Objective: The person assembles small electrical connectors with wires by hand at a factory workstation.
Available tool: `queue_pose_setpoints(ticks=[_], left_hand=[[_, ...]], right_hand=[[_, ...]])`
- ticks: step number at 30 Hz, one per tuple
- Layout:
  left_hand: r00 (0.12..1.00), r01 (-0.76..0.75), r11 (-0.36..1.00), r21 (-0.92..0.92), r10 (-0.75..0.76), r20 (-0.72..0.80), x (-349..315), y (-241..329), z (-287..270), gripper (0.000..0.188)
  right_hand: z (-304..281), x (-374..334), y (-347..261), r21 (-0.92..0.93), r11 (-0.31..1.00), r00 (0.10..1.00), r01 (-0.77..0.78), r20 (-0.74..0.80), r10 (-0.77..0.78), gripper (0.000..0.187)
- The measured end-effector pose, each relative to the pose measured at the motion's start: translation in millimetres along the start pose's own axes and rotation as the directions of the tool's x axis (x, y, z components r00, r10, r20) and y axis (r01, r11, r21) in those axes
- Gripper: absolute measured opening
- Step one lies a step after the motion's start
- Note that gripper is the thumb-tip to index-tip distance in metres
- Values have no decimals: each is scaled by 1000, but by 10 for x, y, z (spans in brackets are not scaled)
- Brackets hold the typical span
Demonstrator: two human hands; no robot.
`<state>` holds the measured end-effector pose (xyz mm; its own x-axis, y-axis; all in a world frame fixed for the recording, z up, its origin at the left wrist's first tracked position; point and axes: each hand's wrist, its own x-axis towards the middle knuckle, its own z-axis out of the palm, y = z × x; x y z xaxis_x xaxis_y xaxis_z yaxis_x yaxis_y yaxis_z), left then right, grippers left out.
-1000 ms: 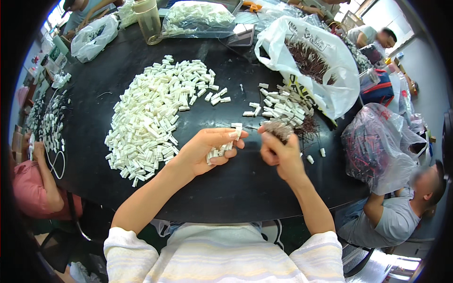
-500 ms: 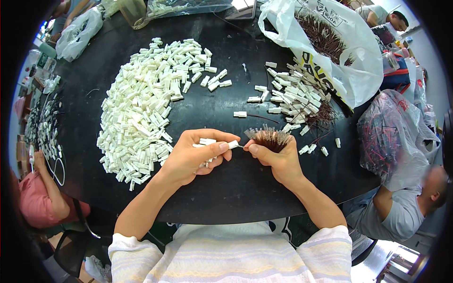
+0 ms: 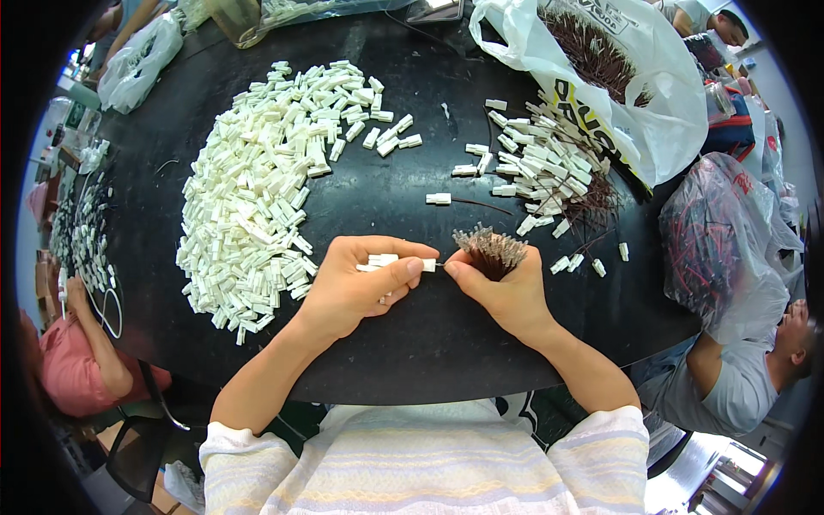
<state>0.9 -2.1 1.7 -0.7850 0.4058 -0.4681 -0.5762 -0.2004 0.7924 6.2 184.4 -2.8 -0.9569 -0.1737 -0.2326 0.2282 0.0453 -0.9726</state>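
In front of me my left hand is closed round several white plastic connector housings. Its thumb and forefinger pinch one connector housing that points to the right. My right hand grips a bundle of brown wires with metal terminals at their tips. Between its thumb and forefinger is the end of a single wire, meeting the pinched housing's open end. How deep the tip sits inside cannot be seen. Just beyond the hands lies a housing with a brown wire attached.
A big heap of white housings covers the table's left part. Right of centre lies a pile of wired housings, beside a white bag of brown wires. A clear bag stands at the right edge. Other people sit on both sides.
The pinched housing has turned from a tilt to nearly level, and the wire end in my right fingers now lines up with it. The view has shifted slightly.
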Motion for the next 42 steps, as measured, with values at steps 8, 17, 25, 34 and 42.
queue_pose_setpoints(ticks=[8,17,25,34,42], left_hand=[[998,-40,995,89,37,43,12,-36,45,24],[976,121,907,-402,-34,216,78,67,-178,38],[977,68,944,-322,2,213,70,76,-193,29],[952,53,896,-442,89,294,78,-64,-213,16],[998,-25,930,-368,46,47,49,-33,-73,20]], right_hand=[[-16,14,82,-78,994,996,70,54,-66,8],[-96,34,-26,218,975,997,-32,77,15,10],[-117,17,48,143,990,998,-15,-50,22,7],[-49,3,21,114,992,998,61,16,-63,7],[-12,-3,18,65,996,997,65,25,-66,8]])
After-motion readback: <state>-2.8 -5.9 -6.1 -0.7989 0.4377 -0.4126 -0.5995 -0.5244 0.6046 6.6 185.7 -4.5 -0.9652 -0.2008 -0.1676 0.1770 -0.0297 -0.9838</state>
